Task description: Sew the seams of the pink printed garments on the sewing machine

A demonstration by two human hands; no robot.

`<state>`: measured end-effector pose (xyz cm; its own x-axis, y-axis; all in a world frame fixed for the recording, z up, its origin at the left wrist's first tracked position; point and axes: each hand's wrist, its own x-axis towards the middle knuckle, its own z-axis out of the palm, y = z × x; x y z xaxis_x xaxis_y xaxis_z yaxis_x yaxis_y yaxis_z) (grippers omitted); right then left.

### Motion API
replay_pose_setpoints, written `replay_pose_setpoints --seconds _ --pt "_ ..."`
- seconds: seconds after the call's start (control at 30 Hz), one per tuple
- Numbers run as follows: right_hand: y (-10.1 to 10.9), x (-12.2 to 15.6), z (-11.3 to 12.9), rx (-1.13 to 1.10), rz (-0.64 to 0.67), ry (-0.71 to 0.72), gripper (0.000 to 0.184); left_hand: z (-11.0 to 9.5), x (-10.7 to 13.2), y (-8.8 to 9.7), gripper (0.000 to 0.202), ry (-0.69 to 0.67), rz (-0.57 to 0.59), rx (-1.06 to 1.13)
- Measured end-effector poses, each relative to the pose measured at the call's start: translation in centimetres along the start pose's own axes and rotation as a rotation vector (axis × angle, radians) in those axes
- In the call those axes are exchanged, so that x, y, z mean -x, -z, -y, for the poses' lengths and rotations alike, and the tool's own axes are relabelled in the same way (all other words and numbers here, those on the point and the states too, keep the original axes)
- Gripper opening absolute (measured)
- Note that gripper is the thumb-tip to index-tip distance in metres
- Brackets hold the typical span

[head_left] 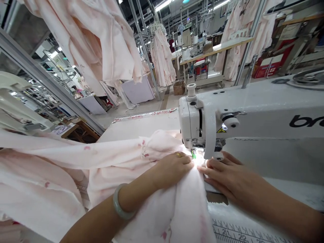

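Pale pink fabric (pixel 121 158) with small darker pink motifs fills the lower foreground, spreading from the left edge of the view to beneath the needle area of a white sewing machine (pixel 243 111). Gathered folds lie left of the machine head; a long panel hangs toward the camera. Strong lamp light at the needle washes out the stitching point; a small green part (pixel 193 155) shows there.

Left hand (pixel 174 168): palm down on the fabric, fingers together and bent, tips just beside the needle area. Whether cloth is pinched beneath them, cannot tell. Yellow ring (pixel 179 154) on one finger; pale green bangle (pixel 116 202) on the forearm.

Right hand (pixel 225 172): fingers extended and loosely spread, tips touching the fabric's right edge; part of the hand lies behind the machine's lower fittings.

Worktop (pixel 139 125): pale, printed ruler scale (pixel 238 233) at lower right, tape with red lettering (pixel 144 115) along the far edge.

Beyond: pink garments (pixel 101 40) hang overhead at left, with another hanging bunch (pixel 163 57) farther back. Wood-edged table (pixel 215 52) and red box (pixel 268 65) stand at right rear. Second machine (pixel 22 104) at far left, partly cut off.
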<state>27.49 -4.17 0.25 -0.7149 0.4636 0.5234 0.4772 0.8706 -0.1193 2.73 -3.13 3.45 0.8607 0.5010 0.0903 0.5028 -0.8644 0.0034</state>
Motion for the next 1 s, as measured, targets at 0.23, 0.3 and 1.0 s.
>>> replay_pose_setpoints --seconds 0.23,0.3,1.0 --pt "-0.8 0.4 -0.1 0.115 -0.025 -0.030 0.029 0.7 -0.3 -0.7 0.028 0.062 0.018 0.006" --pt "-1.0 0.6 -0.2 0.111 -0.004 -0.034 0.029 1.0 -0.3 -0.6 0.029 0.065 0.024 0.039" --pt "-1.1 1.0 -0.7 0.034 0.009 -0.079 0.025 0.2 0.3 -0.8 0.026 0.137 -0.029 0.167"
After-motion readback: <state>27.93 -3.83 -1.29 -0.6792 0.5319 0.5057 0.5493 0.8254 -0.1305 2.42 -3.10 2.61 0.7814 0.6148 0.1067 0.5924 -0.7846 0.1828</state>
